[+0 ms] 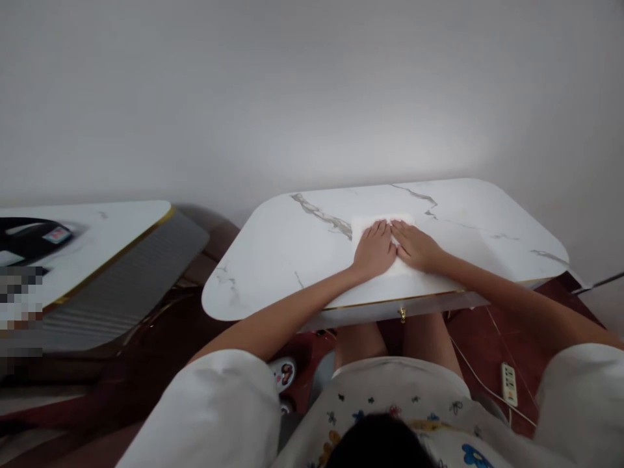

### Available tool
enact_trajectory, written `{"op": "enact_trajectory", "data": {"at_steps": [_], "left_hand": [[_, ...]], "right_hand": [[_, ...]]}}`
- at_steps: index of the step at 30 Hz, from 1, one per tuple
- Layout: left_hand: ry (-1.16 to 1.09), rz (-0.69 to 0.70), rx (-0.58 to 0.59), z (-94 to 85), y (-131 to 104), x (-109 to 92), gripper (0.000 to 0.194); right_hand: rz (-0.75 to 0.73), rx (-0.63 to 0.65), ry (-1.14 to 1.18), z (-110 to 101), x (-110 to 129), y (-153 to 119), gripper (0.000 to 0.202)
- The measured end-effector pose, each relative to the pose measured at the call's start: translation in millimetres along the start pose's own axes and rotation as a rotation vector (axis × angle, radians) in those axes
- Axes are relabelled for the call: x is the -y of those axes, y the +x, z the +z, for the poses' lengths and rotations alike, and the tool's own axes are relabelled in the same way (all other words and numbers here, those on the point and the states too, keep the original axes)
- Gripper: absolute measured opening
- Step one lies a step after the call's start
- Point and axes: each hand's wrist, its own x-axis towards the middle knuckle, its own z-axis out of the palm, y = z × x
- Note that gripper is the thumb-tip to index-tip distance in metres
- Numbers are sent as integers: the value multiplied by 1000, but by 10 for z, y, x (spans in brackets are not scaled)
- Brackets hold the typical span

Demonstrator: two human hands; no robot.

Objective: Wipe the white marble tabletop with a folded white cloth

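A white square sheet (361,226), perhaps a tissue or thin cloth, lies flat on a white marble-patterned table (283,253). Pressed on its left part is my left hand (377,250), fingers stretched out and pointing away from me. My right hand (416,247) lies flat on the right part, its fingers also extended. The thumbs and fingertips of both hands meet near the sheet's middle. Much of the sheet is hidden beneath the hands.
A gold knob (402,315) sits on the table's front below the gold-trimmed edge. To the left stands a second marble-patterned table (121,227) carrying a black object (34,237). A power strip (509,385) with a cord lies on the red floor. A plain wall (302,91) rises behind.
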Motion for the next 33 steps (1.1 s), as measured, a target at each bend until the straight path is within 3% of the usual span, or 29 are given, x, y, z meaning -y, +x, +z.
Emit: {"op": "enact_trajectory", "data": {"at_steps": [11,15,19,22,25,33], "left_hand": [[124,41,-96,248,1298,936,53],[114,75,-97,338,1702,1061,53],[85,129,-73,402,1957,1015,53],[70,157,-59,400,1933,946,54],[86,150,-54,357,1705,882,55],[91,59,-79,136,626,606,53]], "right_hand": [[27,6,-93,362,-809,1356,58],[69,-21,-109,424,-1103,1574,57],[144,-3,-112,404,-1303,1554,58],[168,-20,-132,399,-1307,1454,58],[130,-31,-114,399,-1164,1321,59],[42,17,-88,187,-275,734,59]]}}
